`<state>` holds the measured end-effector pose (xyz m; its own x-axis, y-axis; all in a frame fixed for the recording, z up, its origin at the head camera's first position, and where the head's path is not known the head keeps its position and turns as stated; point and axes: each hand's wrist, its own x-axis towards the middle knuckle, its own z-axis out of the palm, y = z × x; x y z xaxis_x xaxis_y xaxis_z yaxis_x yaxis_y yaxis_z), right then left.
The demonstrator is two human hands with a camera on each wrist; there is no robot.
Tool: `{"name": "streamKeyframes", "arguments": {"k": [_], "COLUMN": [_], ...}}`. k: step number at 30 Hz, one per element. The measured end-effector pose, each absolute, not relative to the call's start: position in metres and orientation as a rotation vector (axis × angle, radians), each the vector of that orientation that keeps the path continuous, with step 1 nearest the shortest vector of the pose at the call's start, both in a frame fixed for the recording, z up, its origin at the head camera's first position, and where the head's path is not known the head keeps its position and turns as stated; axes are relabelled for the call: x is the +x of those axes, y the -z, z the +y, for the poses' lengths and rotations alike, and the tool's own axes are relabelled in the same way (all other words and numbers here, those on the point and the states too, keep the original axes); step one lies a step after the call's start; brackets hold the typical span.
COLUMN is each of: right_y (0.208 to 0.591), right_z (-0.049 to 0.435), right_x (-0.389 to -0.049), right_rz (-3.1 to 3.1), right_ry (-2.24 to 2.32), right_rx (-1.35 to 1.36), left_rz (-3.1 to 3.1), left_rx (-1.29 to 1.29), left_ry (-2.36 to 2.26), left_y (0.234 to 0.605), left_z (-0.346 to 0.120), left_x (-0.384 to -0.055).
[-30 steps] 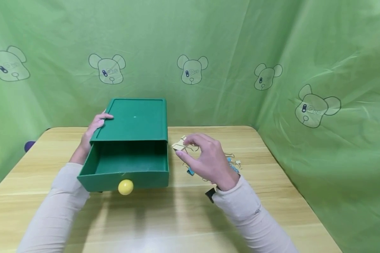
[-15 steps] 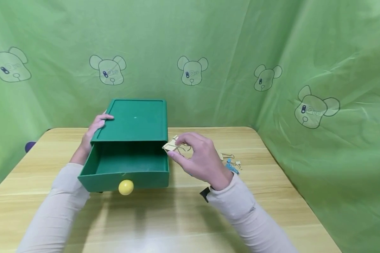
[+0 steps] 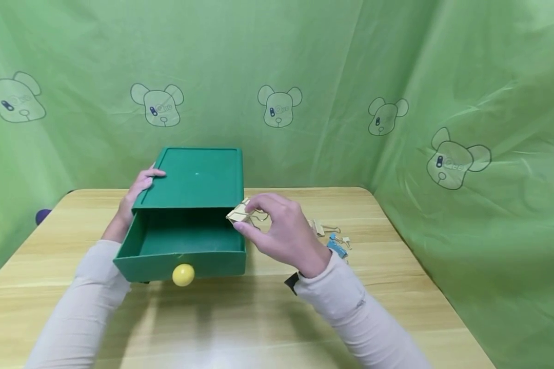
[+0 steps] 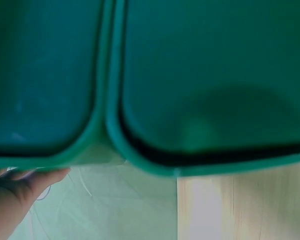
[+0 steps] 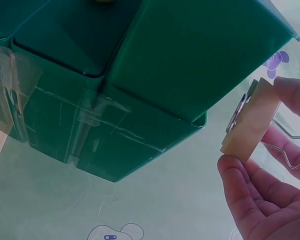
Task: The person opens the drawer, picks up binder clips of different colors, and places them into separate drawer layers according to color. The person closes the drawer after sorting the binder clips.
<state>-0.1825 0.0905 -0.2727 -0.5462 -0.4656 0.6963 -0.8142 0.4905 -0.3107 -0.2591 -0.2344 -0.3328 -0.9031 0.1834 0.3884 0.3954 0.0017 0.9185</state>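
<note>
The cream binder clip (image 3: 238, 213), near frame centre, looked light and stiff, best held by its body, as the right hand (image 3: 283, 228) pinched it; the left hand (image 3: 136, 193), fingers extended, touched the cabinet (image 3: 196, 184).

**Greens, Yellows, Blue and Wood Grain**

Boxy plastic drawer cabinet (image 3: 196, 177): deep green.
Round glossy knob (image 3: 183, 275): bright yellow.
Wide metal binder clip (image 5: 252, 120): cream-yellow and silver.
Small blue binder clip (image 3: 336, 249): one solid colour.
Flat wood-look tabletop (image 3: 268, 328): pale tan, streaked grain.
Hanging sheet backdrop (image 3: 226, 61): light green, repeating line-drawn bear heads (image 3: 157, 105).
Long fabric sleeves (image 3: 85, 294): plain off-white.
</note>
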Motion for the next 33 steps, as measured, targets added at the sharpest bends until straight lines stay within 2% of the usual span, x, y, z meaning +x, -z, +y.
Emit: {"name": "streamKeyframes", "arguments": {"k": [33], "right_y": [0.269], "right_z": [0.065], "right_x": [-0.181], "right_rz": [-2.151], "right_ry": [-0.905], "right_rx": [1.198], "left_rz": [-2.098], "left_rx": [-0.624], "left_ry": [2.027], "left_y": [0.334], "left_z": [-0.235], "left_x": [-0.259]}}
